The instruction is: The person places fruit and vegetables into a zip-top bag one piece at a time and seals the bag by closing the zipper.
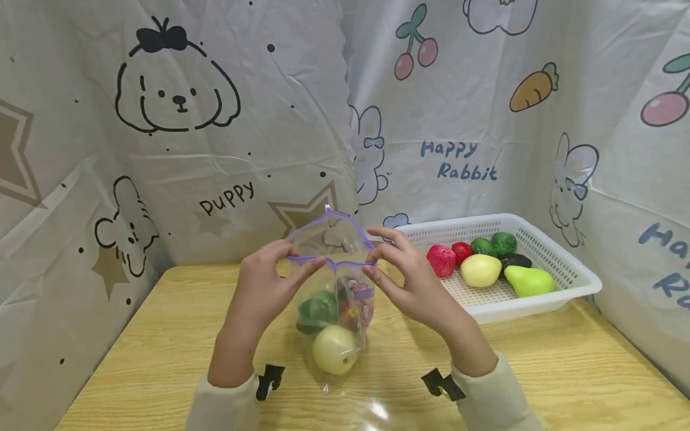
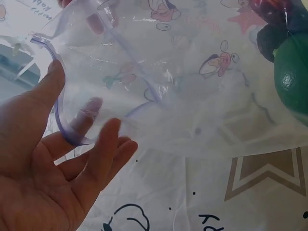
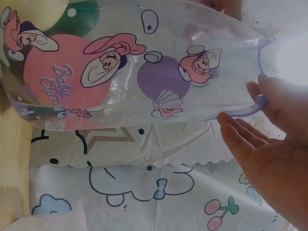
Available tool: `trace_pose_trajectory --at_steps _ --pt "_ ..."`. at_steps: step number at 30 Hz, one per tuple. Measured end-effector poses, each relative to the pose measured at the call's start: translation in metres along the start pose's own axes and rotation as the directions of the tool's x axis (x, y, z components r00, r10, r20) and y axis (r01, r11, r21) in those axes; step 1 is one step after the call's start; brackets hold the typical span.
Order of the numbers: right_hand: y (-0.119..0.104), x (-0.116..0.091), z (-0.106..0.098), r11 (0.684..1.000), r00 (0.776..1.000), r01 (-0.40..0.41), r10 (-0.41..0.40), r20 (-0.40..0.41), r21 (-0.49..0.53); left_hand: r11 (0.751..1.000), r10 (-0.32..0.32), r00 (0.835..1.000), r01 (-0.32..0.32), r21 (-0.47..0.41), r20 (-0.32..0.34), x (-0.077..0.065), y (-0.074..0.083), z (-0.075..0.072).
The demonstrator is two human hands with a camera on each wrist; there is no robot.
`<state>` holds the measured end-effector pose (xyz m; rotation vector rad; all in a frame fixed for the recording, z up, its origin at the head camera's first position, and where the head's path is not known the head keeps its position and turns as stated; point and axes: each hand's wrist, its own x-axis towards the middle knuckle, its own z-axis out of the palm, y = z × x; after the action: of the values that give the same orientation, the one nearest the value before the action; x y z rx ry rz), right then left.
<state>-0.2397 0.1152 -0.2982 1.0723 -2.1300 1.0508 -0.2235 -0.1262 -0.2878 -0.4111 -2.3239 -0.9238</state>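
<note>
A clear plastic zip bag (image 1: 323,281) with a purple zip edge stands on the table, its mouth spread wide. My left hand (image 1: 264,284) holds the left side of the rim between thumb and fingers. On the opposite side, my right hand (image 1: 412,278) pinches the rim. Low in the bag sit a pale yellow-green round fruit (image 1: 334,351), a glossy green fruit or vegetable (image 1: 317,312) and something red-orange (image 1: 350,314), partly hidden by the print. Pink and purple cartoon figures (image 3: 108,62) cover one face of the bag in the right wrist view.
To the right, a white perforated basket (image 1: 584,286) holds red, green and dark produce, a pale yellow fruit (image 1: 481,270) and a green pear (image 1: 529,281). The wooden table (image 1: 162,335) is backed by a printed curtain (image 1: 215,149) on several sides.
</note>
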Motion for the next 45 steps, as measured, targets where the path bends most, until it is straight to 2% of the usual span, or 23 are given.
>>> trace_pose_trajectory --at_steps 8,10,12,13,15,16,18,20,22,24,27,30,34,40,45 --pt "0.001 -0.002 -0.014 1.0 0.998 -0.031 0.031 0.054 -0.006 0.997 -0.032 0.999 0.03 0.076 0.017 -0.001 0.002 0.001" --pt "0.006 -0.003 -0.025 0.997 0.998 -0.066 0.067 0.006 -0.034 0.995 -0.035 0.999 0.033 0.089 0.019 -0.002 0.003 0.0" --pt "0.016 -0.006 -0.041 0.987 0.987 -0.144 0.138 -0.079 -0.075 0.994 -0.03 0.999 0.028 0.101 0.019 -0.002 0.003 -0.001" --pt "0.023 -0.009 -0.049 0.974 0.973 -0.205 0.192 -0.126 -0.098 0.994 -0.026 1.0 0.024 0.109 0.016 -0.002 0.004 -0.002" --pt "0.04 -0.017 -0.066 0.927 0.927 -0.353 0.327 -0.184 -0.13 0.992 -0.016 1.0 0.015 0.128 0.008 -0.001 0.004 -0.002" --pt "0.05 -0.022 -0.074 0.892 0.897 -0.427 0.398 -0.19 -0.145 0.991 -0.013 1.0 0.012 0.133 0.004 -0.001 0.004 -0.003" --pt "0.068 -0.033 -0.087 0.803 0.829 -0.558 0.535 -0.161 -0.208 0.991 -0.011 1.0 0.011 0.135 0.001 -0.001 0.003 -0.003" --pt "0.087 -0.044 -0.095 0.721 0.766 -0.634 0.635 -0.1 -0.28 0.991 -0.014 1.0 0.014 0.136 0.003 -0.001 0.003 -0.002" --pt "0.103 -0.055 -0.099 0.656 0.712 -0.671 0.701 -0.052 -0.344 0.991 -0.018 1.0 0.017 0.135 0.01 -0.001 0.003 -0.002" --pt "0.119 -0.064 -0.099 0.605 0.669 -0.689 0.743 -0.027 -0.399 0.99 -0.019 1.0 0.016 0.137 0.016 -0.001 0.003 -0.002" --pt "0.135 -0.072 -0.095 0.549 0.629 -0.7 0.777 -0.031 -0.458 0.99 -0.021 1.0 0.018 0.142 0.02 -0.002 0.004 -0.003" --pt "0.144 -0.077 -0.089 0.516 0.598 -0.709 0.801 -0.024 -0.481 0.989 -0.026 0.999 0.023 0.147 0.023 -0.002 0.005 -0.003" --pt "0.145 -0.078 -0.083 0.506 0.578 -0.692 0.815 0.023 -0.515 0.99 -0.026 0.999 0.021 0.142 0.032 -0.002 0.004 -0.004" --pt "0.139 -0.077 -0.08 0.496 0.589 -0.67 0.808 0.012 -0.552 0.99 -0.024 0.999 0.018 0.142 0.04 -0.002 0.004 -0.004" --pt "0.136 -0.076 -0.078 0.502 0.607 -0.656 0.795 0.003 -0.564 0.989 -0.026 0.999 0.02 0.146 0.038 -0.002 0.004 -0.005"
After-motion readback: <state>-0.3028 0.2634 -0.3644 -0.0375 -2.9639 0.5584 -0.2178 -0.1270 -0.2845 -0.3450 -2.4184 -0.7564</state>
